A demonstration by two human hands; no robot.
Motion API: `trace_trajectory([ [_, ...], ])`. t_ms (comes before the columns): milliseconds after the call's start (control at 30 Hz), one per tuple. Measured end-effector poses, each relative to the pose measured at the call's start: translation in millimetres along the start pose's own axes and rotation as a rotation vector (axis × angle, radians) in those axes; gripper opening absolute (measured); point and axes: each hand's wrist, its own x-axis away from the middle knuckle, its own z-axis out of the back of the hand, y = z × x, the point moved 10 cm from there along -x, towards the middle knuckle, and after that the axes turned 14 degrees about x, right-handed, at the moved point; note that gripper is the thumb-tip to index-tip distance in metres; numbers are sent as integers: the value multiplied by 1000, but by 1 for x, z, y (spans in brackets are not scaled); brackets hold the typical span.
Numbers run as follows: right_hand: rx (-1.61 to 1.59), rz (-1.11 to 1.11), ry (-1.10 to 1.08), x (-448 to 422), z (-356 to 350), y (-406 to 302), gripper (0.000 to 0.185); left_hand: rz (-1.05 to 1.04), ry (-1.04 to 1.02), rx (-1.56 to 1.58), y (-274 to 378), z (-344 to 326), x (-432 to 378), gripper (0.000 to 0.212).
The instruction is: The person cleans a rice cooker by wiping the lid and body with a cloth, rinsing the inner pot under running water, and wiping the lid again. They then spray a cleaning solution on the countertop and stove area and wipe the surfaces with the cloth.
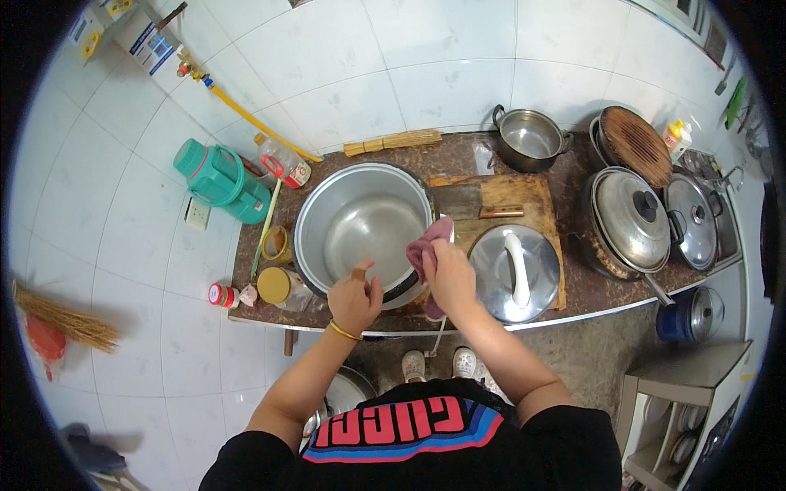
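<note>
A deep aluminium pot (374,212) sits on the counter inside a dark-rimmed outer body, which looks like a large rice cooker. Its inside is bare metal. My left hand (355,301) grips its near rim, fingers reaching over the inside; one finger bears a brown bandage. In my right hand (451,273) is a bunched mauve cloth (424,248), held at the pot's right rim, with one end hanging below the hand. Right of that hand, a round metal lid (488,276) with a white handle lies partly on a wooden cutting board (534,193).
A cleaver (457,201) lies on the board behind the lid. Left stand a green thermos (236,187), a plastic bottle (288,162) and a gold-lidded jar (279,287). Rightward are a small pot (531,138), a lidded pan (632,218) and another lidded pot (694,227).
</note>
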Motion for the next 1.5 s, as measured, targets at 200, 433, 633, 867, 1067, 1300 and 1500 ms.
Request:
trace_trajectory([
  [200, 58, -15, -80, -108, -43, 31, 21, 13, -17, 3, 0, 4, 3, 28],
  [433, -2, -122, -105, -140, -78, 55, 25, -16, 27, -15, 4, 0, -1, 28],
  [633, 57, -345, -69, -53, -20, 38, 23, 12, 30, -81, 3, -1, 1, 31],
  [867, -344, -364, 152, 51, -44, 23, 40, 45, 34, -82, 5, -7, -2, 34],
  [1067, -367, -332, 175, 105, -96, 24, 43, 54, 98, -82, 3, -8, 3, 32],
  [1300, -547, -426, 103, 64, -91, 60, 24, 42, 65, -66, 5, -12, 3, 29],
  [1500, -654, -436, 200, 70, -76, 47, 19, 38, 61, -64, 8, -14, 2, 27],
])
